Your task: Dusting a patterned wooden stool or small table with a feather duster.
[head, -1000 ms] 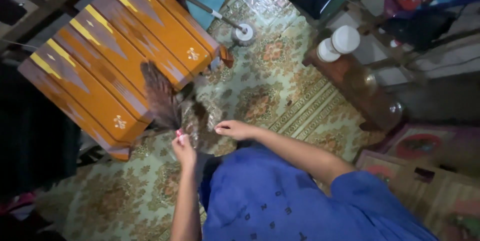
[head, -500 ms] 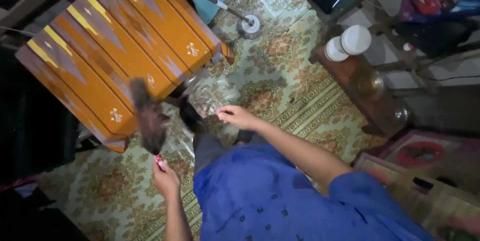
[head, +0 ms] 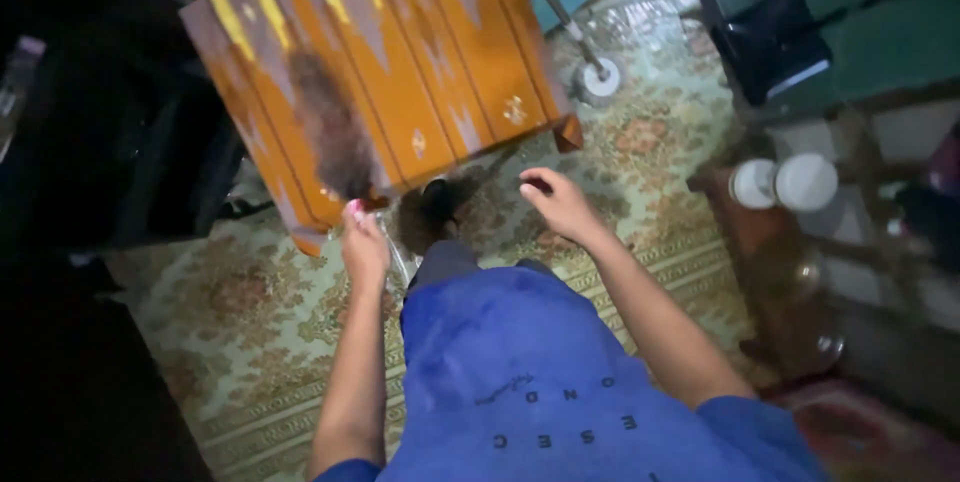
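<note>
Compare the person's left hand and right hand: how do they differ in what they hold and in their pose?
The left hand is closed around the handle of a brown feather duster, whose feathers lie over the orange patterned cloth; the right hand holds nothing. The left hand is a fist with its back to the camera; the right hand is loosely open, fingers curled, above the floral floor. Both reach forward from the blue shirt.

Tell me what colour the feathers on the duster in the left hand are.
Dark brown, seen in the head view: the feather duster lies over the orange patterned cloth.
</note>
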